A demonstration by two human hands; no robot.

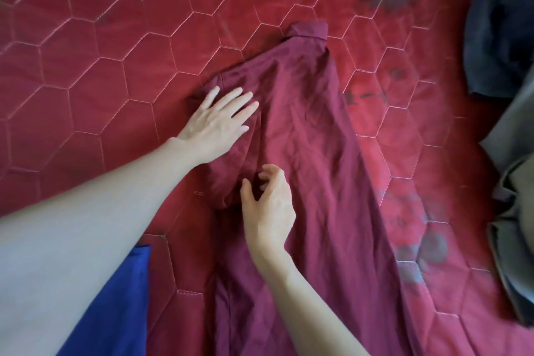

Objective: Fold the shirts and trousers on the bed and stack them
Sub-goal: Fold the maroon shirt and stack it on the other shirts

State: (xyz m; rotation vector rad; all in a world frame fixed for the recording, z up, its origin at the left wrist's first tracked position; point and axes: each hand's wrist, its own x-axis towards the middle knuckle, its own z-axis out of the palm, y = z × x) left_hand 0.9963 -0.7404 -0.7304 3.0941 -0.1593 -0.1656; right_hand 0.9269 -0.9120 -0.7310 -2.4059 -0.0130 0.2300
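A maroon collared shirt (312, 136) lies on the red quilted bed (109, 46), collar pointing away from me, its body running toward the bottom edge. My left hand (219, 121) lies flat with straight fingers on the shirt's left shoulder area. My right hand (267, 208) hovers over or touches the shirt's middle left, fingers loosely curled; I see no cloth held between them.
A dark navy garment (500, 32) is heaped at the right edge. Grey-green trousers (514, 211) lie below it along the right side. Blue fabric (121, 303) shows at the bottom left under my left arm.
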